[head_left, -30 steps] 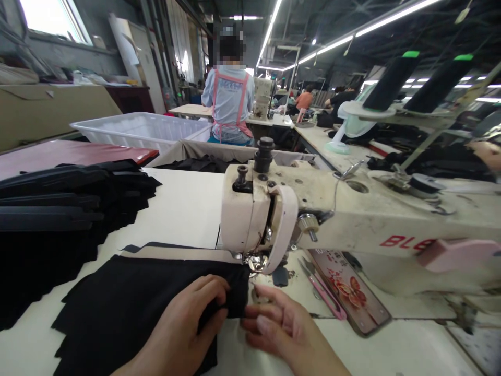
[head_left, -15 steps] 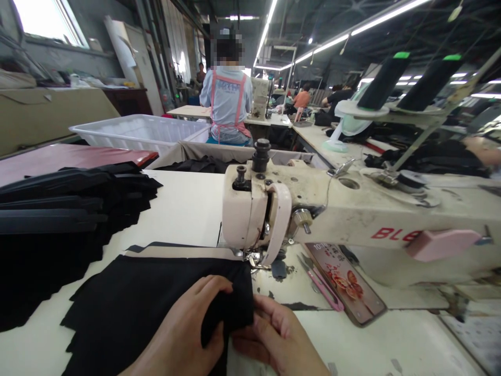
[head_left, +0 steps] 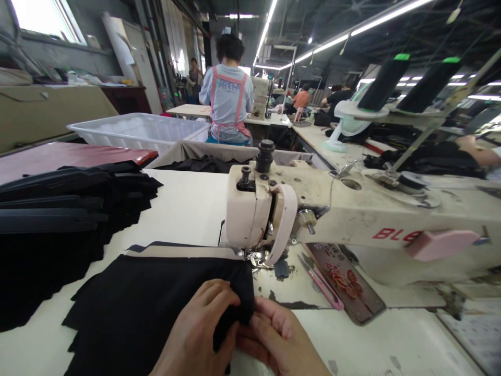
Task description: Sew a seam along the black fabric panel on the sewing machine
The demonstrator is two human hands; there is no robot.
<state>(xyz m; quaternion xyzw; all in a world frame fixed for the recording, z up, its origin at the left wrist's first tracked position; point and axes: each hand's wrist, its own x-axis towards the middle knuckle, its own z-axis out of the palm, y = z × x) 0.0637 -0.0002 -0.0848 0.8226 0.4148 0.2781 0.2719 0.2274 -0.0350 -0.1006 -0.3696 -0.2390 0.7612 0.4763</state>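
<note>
Black fabric (head_left: 156, 303) lies flat on the cream table (head_left: 188, 203) at about seven o'clock from the needle of the sewing machine (head_left: 332, 214), matte and unpatterned, its left edge cut into ragged steps and its far edge running along a pale strip that leads under the presser foot. Its right corner is bunched up into a small fold, and both hands meet there. The left hand (head_left: 195, 339) rests on top of the cloth with fingers curled down, pinching the fold between thumb and fingertips. The right hand (head_left: 274, 339) comes in from four o'clock, its fingers closed together against the same fold, pressed up against the left hand's thumb. At nine o'clock a dark stack of cut pieces (head_left: 66, 209) sits well apart from the hands. Pink snips (head_left: 321, 284) and a phone (head_left: 344, 277) lie at two o'clock, under the machine arm. Both wrists are cut off by the lower edge of the view, the needle itself is hidden behind the pink guard, and how many layers the fold holds is hard to tell.
</note>
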